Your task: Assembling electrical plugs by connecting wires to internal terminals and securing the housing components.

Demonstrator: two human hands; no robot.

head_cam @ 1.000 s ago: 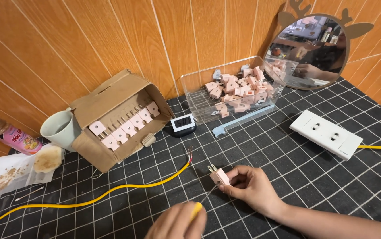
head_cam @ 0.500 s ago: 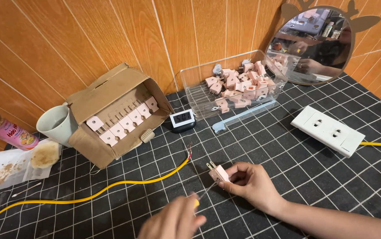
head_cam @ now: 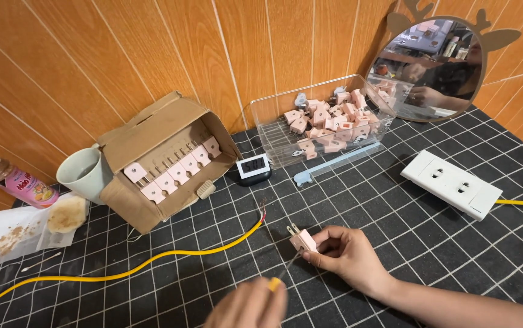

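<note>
Head view: right hand (head_cam: 349,255) pinching pink two-prong plug (head_cam: 302,240) above black grid mat (head_cam: 395,206), prongs up-left; left hand (head_cam: 250,304) at bottom edge, closed on yellow-handled screwdriver (head_cam: 281,279), tip at plug. Bare yellow cable (head_cam: 152,264) end just left, open mat around. Cardboard box (head_cam: 164,161) of plugs rear left; clear bin (head_cam: 328,121) rear centre; white socket strip (head_cam: 453,183) right
</note>
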